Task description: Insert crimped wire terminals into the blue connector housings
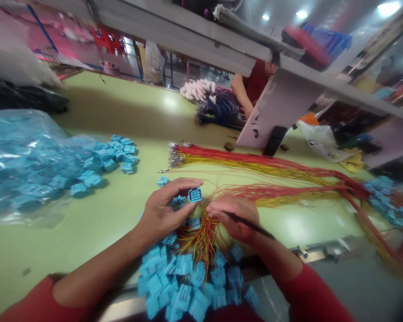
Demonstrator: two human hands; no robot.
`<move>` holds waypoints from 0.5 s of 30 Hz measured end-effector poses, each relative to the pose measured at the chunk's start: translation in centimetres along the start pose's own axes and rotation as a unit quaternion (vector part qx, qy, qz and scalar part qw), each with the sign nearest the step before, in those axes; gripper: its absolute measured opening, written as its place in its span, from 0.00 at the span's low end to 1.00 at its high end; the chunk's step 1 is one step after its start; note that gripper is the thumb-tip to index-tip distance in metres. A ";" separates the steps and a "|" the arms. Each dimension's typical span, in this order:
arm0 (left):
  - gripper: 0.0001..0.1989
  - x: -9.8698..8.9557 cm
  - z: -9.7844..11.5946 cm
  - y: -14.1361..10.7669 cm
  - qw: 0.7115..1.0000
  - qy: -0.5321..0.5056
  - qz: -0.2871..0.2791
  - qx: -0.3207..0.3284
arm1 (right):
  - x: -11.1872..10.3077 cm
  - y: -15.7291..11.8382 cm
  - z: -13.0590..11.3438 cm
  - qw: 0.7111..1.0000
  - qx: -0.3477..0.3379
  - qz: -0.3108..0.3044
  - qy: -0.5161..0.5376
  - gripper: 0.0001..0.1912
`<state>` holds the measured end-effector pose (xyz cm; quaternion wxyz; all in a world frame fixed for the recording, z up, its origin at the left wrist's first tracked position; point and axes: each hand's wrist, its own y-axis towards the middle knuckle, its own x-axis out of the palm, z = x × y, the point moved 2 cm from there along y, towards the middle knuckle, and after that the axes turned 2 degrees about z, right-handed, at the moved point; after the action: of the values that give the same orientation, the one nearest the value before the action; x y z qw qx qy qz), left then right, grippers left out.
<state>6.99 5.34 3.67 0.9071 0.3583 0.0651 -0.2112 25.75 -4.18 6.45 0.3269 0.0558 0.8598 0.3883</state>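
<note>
My left hand (163, 210) grips a blue multi-cavity plastic wire connector (195, 195) between thumb and fingers. My right hand (233, 217) holds a thin black pick-like tool (250, 225) above thin red and yellow wires (201, 235). Those wires run down into a heap of blue connectors (184, 281) at the table's near edge. A long red-and-yellow wire bundle (255, 166) lies across the table, with bare metal terminals at its left end. Several loose blue connectors (117, 154) spill from a clear plastic bag of connectors (23, 165) on the left.
The green table (97, 237) holds another blue connector pile (386, 201) at right. A grey shelf with a support (278, 105) crosses above it. Beyond sit a co-worker in a red shirt (251, 85) and a dark wire bundle with white connectors (215, 107).
</note>
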 end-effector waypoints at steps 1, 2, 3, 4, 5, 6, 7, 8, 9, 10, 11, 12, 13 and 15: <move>0.15 0.0 0.0 0.0 1.000 0.003 0.000 0.004 | 0.0 0.0 0.0 1.000 -0.001 -0.005 -0.006 0.06; 0.15 0.0 0.1 0.0 1.000 0.006 0.001 0.009 | 0.0 0.0 0.0 1.000 -0.003 -0.008 -0.008 0.06; 0.15 0.0 0.1 0.1 1.000 0.008 0.001 0.012 | -0.1 0.0 0.0 1.000 -0.006 -0.009 -0.008 0.06; 0.15 0.0 0.2 0.1 1.000 0.010 0.002 0.016 | -0.1 0.0 0.0 1.000 -0.010 -0.010 -0.006 0.06; 0.16 0.0 0.3 0.1 1.000 0.012 0.003 0.020 | 0.0 0.0 0.0 1.000 -0.013 -0.010 -0.005 0.06; 0.16 0.0 0.3 0.2 1.000 0.014 0.003 0.025 | 0.0 0.0 0.0 1.000 -0.015 -0.011 -0.003 0.06; 0.15 0.0 0.4 0.2 0.999 0.015 0.003 0.030 | 0.1 -0.1 0.0 1.000 -0.016 -0.011 -0.002 0.06; 0.15 0.0 0.4 0.2 0.999 0.017 0.002 0.033 | 0.1 -0.1 0.1 1.000 -0.017 -0.010 -0.001 0.06; 0.15 0.0 0.4 0.3 0.999 0.019 0.001 0.036 | 0.2 -0.1 0.1 1.000 -0.019 -0.009 0.001 0.06; 0.15 0.0 0.4 0.3 0.999 0.019 0.001 0.038 | 0.2 -0.1 0.2 1.000 -0.022 -0.007 0.003 0.07; 0.15 -0.1 0.4 0.3 0.999 0.020 0.000 0.039 | 0.2 -0.1 0.2 1.000 -0.029 -0.003 0.006 0.07; 0.16 -0.1 0.4 0.3 0.999 0.020 0.000 0.039 | 0.3 -0.1 0.2 0.999 -0.035 -0.001 0.010 0.07; 0.16 -0.1 0.4 0.3 0.999 0.021 -0.001 0.041 | 0.3 -0.1 0.2 0.999 -0.040 0.003 0.014 0.07; 0.15 -0.1 0.5 0.2 0.999 0.025 0.001 0.047 | 0.3 0.0 0.2 0.999 -0.047 0.010 0.020 0.08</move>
<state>7.00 5.21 4.19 0.8874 0.4062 0.0776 -0.2036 25.66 -3.96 6.16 0.3082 0.0415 0.8461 0.4329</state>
